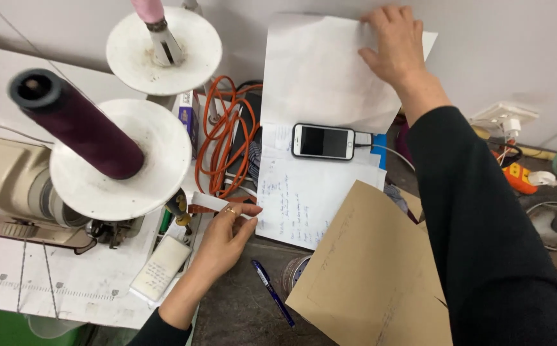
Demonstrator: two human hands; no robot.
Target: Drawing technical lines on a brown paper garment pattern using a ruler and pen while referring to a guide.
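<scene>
head-worn camera, looking steeply down, close over cluttered worktable (240, 314)

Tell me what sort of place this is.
Probably a sewing or tailoring workroom: a sewing machine sits beside a dark thread cone on a white stand, and brown pattern paper lies on the cluttered bench.
</scene>
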